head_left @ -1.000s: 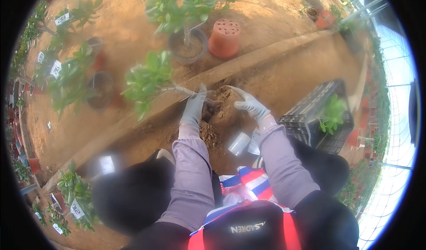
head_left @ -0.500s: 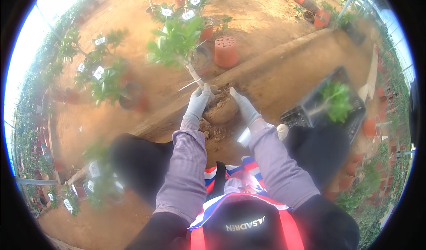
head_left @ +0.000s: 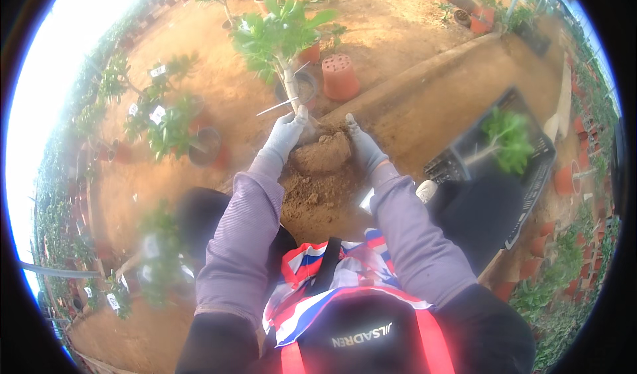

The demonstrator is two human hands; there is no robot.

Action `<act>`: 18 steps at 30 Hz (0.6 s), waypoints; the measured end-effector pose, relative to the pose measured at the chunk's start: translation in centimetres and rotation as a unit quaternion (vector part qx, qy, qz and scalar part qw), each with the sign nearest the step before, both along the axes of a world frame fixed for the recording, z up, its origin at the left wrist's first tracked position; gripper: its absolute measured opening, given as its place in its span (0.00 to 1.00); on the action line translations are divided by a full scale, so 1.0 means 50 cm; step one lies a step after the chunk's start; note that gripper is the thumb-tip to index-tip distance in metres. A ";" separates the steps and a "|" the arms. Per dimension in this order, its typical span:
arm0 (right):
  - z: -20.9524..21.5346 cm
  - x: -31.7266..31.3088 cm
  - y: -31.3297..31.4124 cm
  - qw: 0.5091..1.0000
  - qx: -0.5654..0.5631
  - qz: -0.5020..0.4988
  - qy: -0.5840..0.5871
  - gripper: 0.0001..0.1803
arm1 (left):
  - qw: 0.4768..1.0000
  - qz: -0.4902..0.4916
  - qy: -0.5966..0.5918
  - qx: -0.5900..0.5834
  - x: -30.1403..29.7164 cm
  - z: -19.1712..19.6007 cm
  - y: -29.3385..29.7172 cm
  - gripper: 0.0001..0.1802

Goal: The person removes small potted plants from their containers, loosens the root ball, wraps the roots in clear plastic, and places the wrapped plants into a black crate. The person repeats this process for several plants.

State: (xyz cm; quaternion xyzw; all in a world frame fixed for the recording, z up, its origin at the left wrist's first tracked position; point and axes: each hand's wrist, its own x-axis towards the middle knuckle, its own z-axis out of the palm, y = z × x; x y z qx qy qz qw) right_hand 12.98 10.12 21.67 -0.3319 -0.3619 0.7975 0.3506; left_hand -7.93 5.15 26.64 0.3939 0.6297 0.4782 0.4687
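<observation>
A leafy potted-type plant (head_left: 290,85) without its pot leans away from me over the ground, its bare root ball (head_left: 323,155) brown with soil. My left hand (head_left: 284,137), in a pale glove, is closed around the base of the stem. A thin white tag (head_left: 277,106) crosses the stem just above it. At the right side of the root ball is my right hand (head_left: 366,150), gloved too, fingers stretched out and nothing gripped; whether the fingertips touch the soil is hard to tell. Loose crumbled soil (head_left: 312,198) lies beneath the root ball.
An upturned terracotta-coloured pot (head_left: 340,79) stands beyond the plant. To my right, a black crate (head_left: 541,152) holds another leafy plant (head_left: 507,142). Tagged plants (head_left: 174,132) in pots stand at left. A raised soil ridge (head_left: 424,75) runs diagonally behind my hands.
The root ball has turned and shifted slightly left, and the stem stands straighter in view. My left hand moved left with it, while the gap between my hands has widened.
</observation>
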 end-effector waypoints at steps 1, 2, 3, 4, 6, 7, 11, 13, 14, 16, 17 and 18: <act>0.017 0.003 -0.005 0.999 0.037 -0.012 -0.028 0.28 | 1.000 0.017 -0.007 -0.003 -0.004 -0.008 0.001 0.28; 0.032 0.003 -0.012 0.995 0.076 -0.026 -0.056 0.30 | 0.999 0.035 -0.012 0.008 -0.005 -0.017 0.004 0.29; 0.044 -0.001 -0.019 0.989 0.114 -0.041 -0.086 0.31 | 0.998 0.051 -0.017 0.020 -0.005 -0.025 0.009 0.29; 0.054 -0.005 -0.028 0.979 0.131 -0.092 -0.126 0.32 | 0.998 0.049 0.026 0.015 -0.004 -0.030 0.012 0.29; 0.062 -0.025 -0.048 0.975 0.180 -0.054 -0.122 0.34 | 0.991 0.054 0.116 -0.027 0.007 -0.029 0.012 0.29; 0.064 -0.035 -0.055 0.969 0.196 -0.022 -0.147 0.36 | 0.992 0.048 0.117 -0.011 0.014 -0.022 0.008 0.29; 0.066 -0.050 -0.061 0.954 0.182 -0.094 -0.217 0.29 | 0.999 0.015 -0.003 0.052 0.048 0.028 -0.029 0.26; 0.065 -0.049 -0.058 0.958 0.201 -0.094 -0.179 0.23 | 0.991 -0.007 -0.110 0.080 0.056 0.048 -0.046 0.24; 0.065 -0.050 -0.056 0.959 0.200 -0.092 -0.177 0.21 | 0.987 -0.010 -0.148 0.069 0.058 0.053 -0.047 0.23; 0.062 -0.050 -0.053 0.954 0.198 -0.112 -0.193 0.16 | 0.987 0.004 -0.153 0.051 0.059 0.050 -0.044 0.21; 0.058 -0.050 -0.053 0.954 0.189 -0.117 -0.202 0.18 | 0.988 0.009 -0.151 0.039 0.059 0.042 -0.040 0.21; 0.055 -0.052 -0.050 0.953 0.180 -0.120 -0.211 0.20 | 0.986 0.013 -0.156 0.054 0.060 0.031 -0.035 0.20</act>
